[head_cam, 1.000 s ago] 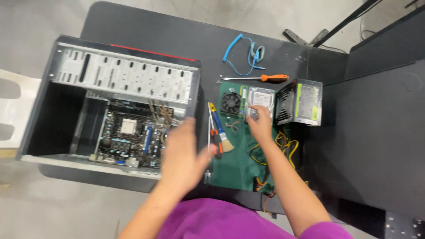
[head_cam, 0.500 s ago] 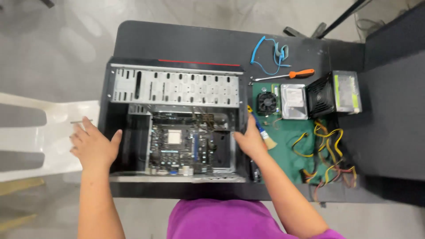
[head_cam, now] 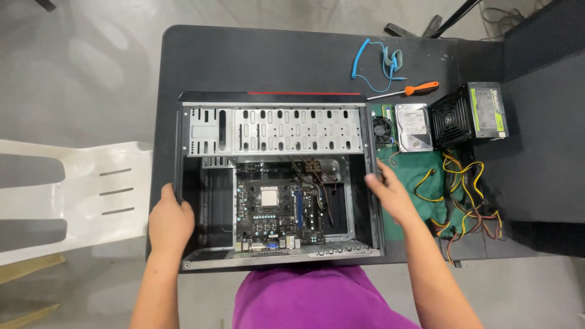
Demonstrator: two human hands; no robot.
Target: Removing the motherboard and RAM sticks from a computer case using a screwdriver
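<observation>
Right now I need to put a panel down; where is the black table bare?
Bare: the table strip behind the computer case, left of the blue coiled strap. Crowded: right of the case, with hard drive, power supply and cables.

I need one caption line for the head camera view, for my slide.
Both hands, left hand and right hand, grip the sides of an open black metal computer case lying on a dark table.

The computer case point(head_cam: 274, 183) is black outside with a thin red strip along its far edge; its drive cage point(head_cam: 274, 129) is bare silver metal punched with rows of slots. Inside lies a dark motherboard point(head_cam: 268, 204) with blue slots. Right of the case, a green mat point(head_cam: 420, 183) carries yellow, red and black cables point(head_cam: 466, 195). Beyond the case lie a blue coiled strap point(head_cam: 372, 61) and an orange-handled screwdriver point(head_cam: 405, 91). The bench point(head_cam: 244, 58) is black.
</observation>
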